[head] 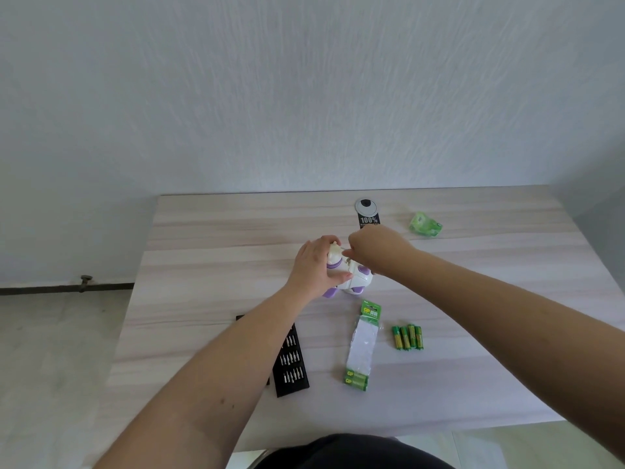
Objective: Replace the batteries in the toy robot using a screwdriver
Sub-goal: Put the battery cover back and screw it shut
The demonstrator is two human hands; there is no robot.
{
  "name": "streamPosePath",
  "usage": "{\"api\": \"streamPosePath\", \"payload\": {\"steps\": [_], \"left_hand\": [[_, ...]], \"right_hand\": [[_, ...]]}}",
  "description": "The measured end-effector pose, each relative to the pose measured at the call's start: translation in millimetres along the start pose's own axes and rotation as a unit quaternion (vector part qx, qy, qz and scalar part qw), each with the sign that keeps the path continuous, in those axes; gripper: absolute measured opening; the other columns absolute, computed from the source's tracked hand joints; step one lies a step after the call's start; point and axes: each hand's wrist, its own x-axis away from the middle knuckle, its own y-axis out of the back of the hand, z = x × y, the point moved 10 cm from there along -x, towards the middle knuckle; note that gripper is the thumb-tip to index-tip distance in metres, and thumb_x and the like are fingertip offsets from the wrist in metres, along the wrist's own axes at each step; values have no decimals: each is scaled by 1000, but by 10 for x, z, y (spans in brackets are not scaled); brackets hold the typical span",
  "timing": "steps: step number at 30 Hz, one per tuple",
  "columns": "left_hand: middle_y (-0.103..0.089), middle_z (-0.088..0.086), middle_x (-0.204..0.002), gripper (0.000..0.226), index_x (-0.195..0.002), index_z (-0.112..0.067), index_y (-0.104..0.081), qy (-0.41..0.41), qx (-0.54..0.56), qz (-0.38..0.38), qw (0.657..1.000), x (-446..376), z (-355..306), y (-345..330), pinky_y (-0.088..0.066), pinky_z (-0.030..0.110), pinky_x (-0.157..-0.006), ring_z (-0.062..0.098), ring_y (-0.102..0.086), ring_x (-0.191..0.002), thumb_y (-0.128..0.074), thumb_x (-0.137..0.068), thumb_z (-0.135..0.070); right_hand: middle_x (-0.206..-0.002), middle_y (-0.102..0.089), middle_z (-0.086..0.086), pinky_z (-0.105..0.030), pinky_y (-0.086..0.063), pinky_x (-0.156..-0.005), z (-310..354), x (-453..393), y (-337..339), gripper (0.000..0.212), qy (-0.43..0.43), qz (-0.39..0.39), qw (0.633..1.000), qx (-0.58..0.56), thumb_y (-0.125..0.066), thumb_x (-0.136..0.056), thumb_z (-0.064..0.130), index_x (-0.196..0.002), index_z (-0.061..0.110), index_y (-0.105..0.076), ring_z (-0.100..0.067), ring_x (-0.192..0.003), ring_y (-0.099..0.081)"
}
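Toy robot (351, 277) lies mid table (216, 238), long way running far-left to near-right. Left hand (316, 265) wraps toy from left, holds it tight. Right hand (375, 247) sits just right and far of toy, fingers pinched on small thin thing; screwdriver maybe, too small to tell. Loose batteries (407, 337) lie near-right, well apart. Bit box (291, 362) near-left.
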Motion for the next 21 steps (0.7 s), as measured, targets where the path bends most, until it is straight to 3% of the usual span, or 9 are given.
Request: {"api": "streamPosePath", "payload": {"steps": [2, 3, 5, 7, 10, 13, 15, 19, 21], "left_hand": [[-59, -3, -107, 60, -116, -18, -53, 5, -1, 2, 1000, -6, 1, 2, -36, 34, -95, 20, -50, -99, -83, -66, -32], [-59, -3, -107, 59, -115, -18, -53, 4, -1, 1, 1000, -11, -6, 6, -36, 35, -96, 20, -50, -100, -83, -66, -32], [-59, -3, -108, 59, -115, -18, -53, 4, -3, 3, 1000, -18, -10, 5, -36, 36, -97, 21, -50, -100, -83, -67, -34], [-58, -4, -108, 60, -116, -19, -52, 10, -2, 8, 1000, -15, 8, -1, -37, 35, -95, 21, -49, -100, -82, -67, -34], [-58, -5, -108, 60, -116, -20, -52, 7, 1, 9, 1000, -19, -2, -4, -37, 35, -95, 20, -49, -99, -82, -66, -34], [-58, -2, -108, 61, -117, -19, -51, 3, 0, 11, 1000, -32, 6, -6, -36, 36, -97, 21, -49, -101, -82, -67, -34], [-58, -2, -108, 62, -118, -19, -50, 2, -3, 16, 1000, -35, 26, -22, -37, 35, -95, 21, -49, -100, -82, -67, -35], [-58, -2, -110, 63, -118, -19, -50, 1, 1, 16, 1000, -51, 30, -19, -35, 33, -95, 19, -48, -100, -82, -68, -36], [-58, -2, -110, 63, -119, -19, -50, -1, 0, 17, 1000, -53, 20, -18, -34, 32, -93, 19, -47, -99, -82, -67, -36]], "right_hand": [[-58, -53, -1, -31, -45, -60, -14, -13, -15, 45, -5, 10, 1000, -1, -41, -99, 38, -65, 11, -48, -18, -60, -52], [-61, -55, -1, -32, -46, -62, -14, -22, -26, 40, 3, 14, 1000, -6, -45, -98, 38, -68, 12, -49, -20, -66, -56], [-82, -65, -3, -38, -53, -76, -4, -32, -50, 16, 24, 25, 998, -45, -56, -92, 29, -94, 13, -55, -23, -85, -61], [-99, -65, -4, -41, -52, -83, -4, -35, -69, 21, 40, 30, 997, -54, -59, -89, 17, -110, 15, -53, -24, -95, -61], [-95, -61, -5, -37, -52, -78, -2, -27, -30, 12, 31, 8, 999, -10, -58, -92, 20, -101, 12, -59, -26, -91, -61], [-67, -47, -2, -31, -46, -63, -21, -45, 22, 37, -10, -13, 999, 34, -46, -98, 40, -78, 10, -55, -24, -72, -56], [-64, -45, 0, -29, -44, -61, -49, -68, 19, 45, -23, -16, 999, 38, -43, -97, 46, -71, 10, -52, -23, -70, -54], [-101, -64, -6, -36, -51, -80, -65, -87, -33, 24, 11, 7, 1000, -22, -61, -90, 23, -109, 10, -57, -25, -97, -60], [-106, -65, -7, -34, -50, -79, -77, -57, -20, 22, 16, 17, 1000, -14, -58, -91, 18, -111, 10, -61, -25, -99, -61]]}}
